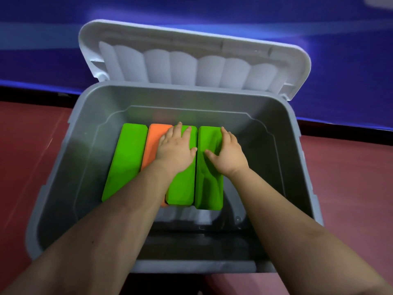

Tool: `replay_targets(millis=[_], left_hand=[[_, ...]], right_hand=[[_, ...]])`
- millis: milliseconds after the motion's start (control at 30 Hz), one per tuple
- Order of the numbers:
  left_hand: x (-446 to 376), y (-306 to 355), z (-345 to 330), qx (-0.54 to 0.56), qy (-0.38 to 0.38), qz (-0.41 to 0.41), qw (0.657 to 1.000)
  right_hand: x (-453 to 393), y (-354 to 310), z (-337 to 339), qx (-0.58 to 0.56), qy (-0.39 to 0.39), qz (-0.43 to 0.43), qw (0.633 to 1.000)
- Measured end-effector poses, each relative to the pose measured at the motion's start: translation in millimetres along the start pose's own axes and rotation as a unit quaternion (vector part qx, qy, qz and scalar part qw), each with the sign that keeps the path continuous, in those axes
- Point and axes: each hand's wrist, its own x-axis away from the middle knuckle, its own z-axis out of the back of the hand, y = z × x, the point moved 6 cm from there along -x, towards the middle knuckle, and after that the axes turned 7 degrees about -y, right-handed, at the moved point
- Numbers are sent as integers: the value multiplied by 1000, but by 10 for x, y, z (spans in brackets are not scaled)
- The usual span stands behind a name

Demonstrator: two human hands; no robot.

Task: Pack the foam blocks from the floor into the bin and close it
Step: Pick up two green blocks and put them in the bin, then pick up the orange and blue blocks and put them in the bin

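Inside grey bin (276, 167), lid (191, 67) up: four foam blocks in a row. Left hand (176, 147) flat, fingers straight, over orange block (153, 145) and middle green block (182, 186). Right hand (228, 153) pressing dented rightmost green block (209, 188), fingers spread. Leftmost green block (123, 162) untouched.

3 green blocks (125, 160), 1 orange block (153, 143)
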Motion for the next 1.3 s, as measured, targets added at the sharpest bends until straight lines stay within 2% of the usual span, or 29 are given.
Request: replay_targets(millis=[167, 433, 567, 767, 933, 1033, 1300], left_hand=[[485, 372, 826, -22, 25, -25, 999], [2052, 1004, 3391, -9, 99, -96, 990], [2957, 1255, 4740, -8, 93, -94, 991], [4113, 1456, 6156, 10, 101, -87, 991], [4890, 1507, 6584, 6, 152, -41, 988], [5399, 1400, 6576, 11, 176, 34, 984], [7514, 823, 6115, 44, 225, 267, 936]], right_hand=[[610, -477, 741, 145, 23, 53, 988], [2513, -1797, 2922, 105, 84, 133, 982], [3585, -2509, 4005, 100, 88, 165, 977], [4751, -3229, 5055, 98, 96, 216, 967], [5274, -3576, 5345, 130, 93, 293, 943], [5581, -3795, 5284, 156, 72, 361, 917], [6927, -4503, 4383, 194, -51, 528, 825]])
